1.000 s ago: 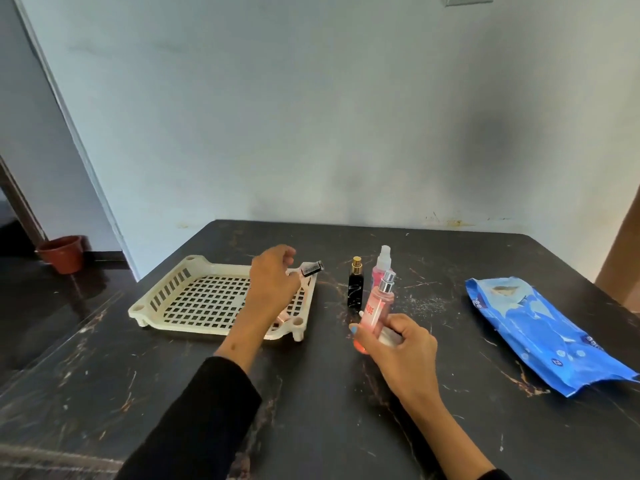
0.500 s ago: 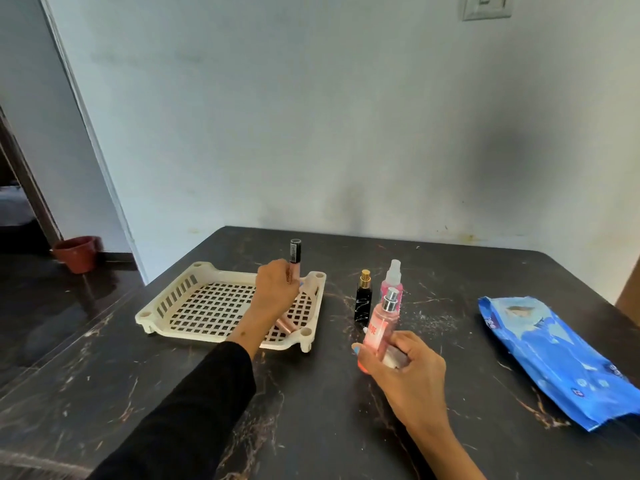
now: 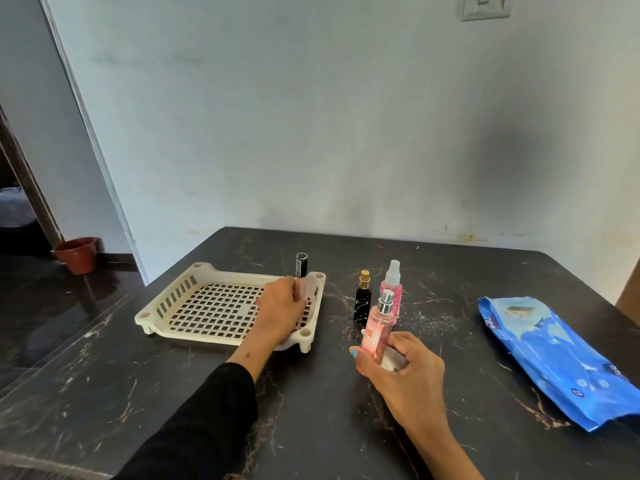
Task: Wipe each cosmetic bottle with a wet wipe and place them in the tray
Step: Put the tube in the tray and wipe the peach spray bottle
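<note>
Left hand (image 3: 282,308) hovers over the right end of the cream tray (image 3: 180,299), fingers closed around a slim tube (image 3: 301,268) held upright, its black cap poking above the knuckles. Right hand (image 3: 405,362) grips a pink spray bottle (image 3: 377,332) near its base, a white wipe (image 3: 393,362) tucked against it. Just behind stand a black bottle (image 3: 363,301) and another pink spray bottle (image 3: 392,289) on the desk (image 3: 311,410). Well to the right lies the blue wipes pack (image 3: 554,355).
</note>
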